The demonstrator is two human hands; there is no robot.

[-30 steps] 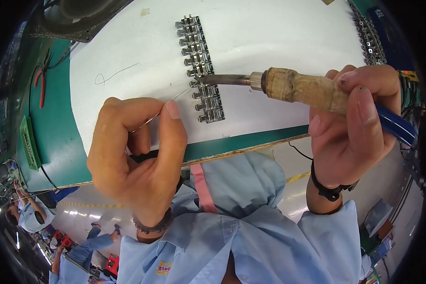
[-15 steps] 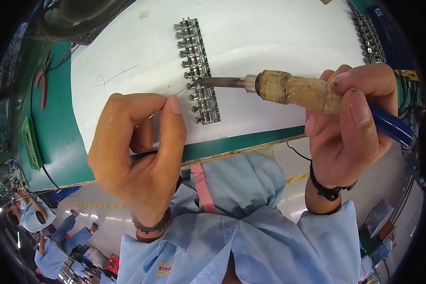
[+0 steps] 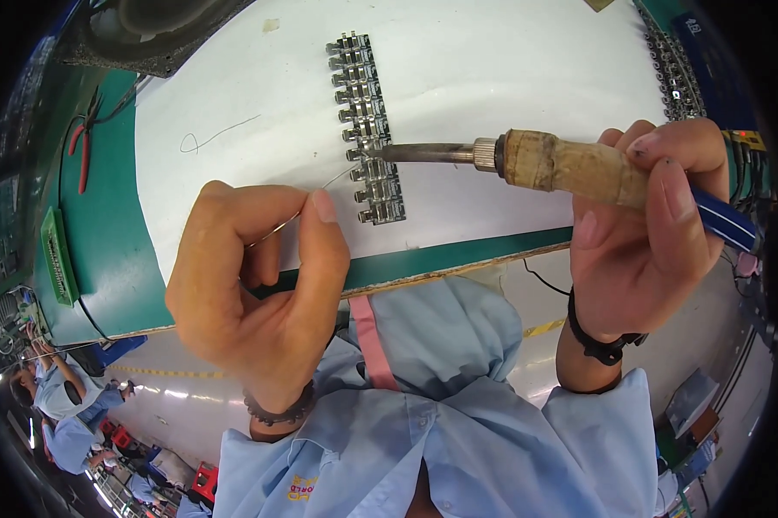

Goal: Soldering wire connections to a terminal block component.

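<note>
My right hand point(image 3: 657, 216) grips a soldering iron point(image 3: 570, 164) by its tape-wrapped handle, its metal tip pointing left. The tip rests at or just over a strip of small metal-shelled connectors on circuit boards point(image 3: 367, 129), which lies on the white paper. Thumb and forefinger of my left hand point(image 3: 255, 268) pinch a thin solder wire point(image 3: 284, 226). Its free end reaches up toward the same connector, close to the iron's tip; whether it touches cannot be made out.
White paper point(image 3: 510, 69) covers most of the green bench point(image 3: 113, 285). Red-handled pliers point(image 3: 82, 155) and a green circuit board point(image 3: 56, 257) are at the left. A dark round-topped device point(image 3: 139, 34) stands at the back left, more connector strips point(image 3: 672, 73) at the far right. Co-workers point(image 3: 65, 397) sit beyond.
The soldering iron and my right hand have shifted a little to the right. My left hand has dropped slightly, its wire end drawing a bit away from the iron's tip.
</note>
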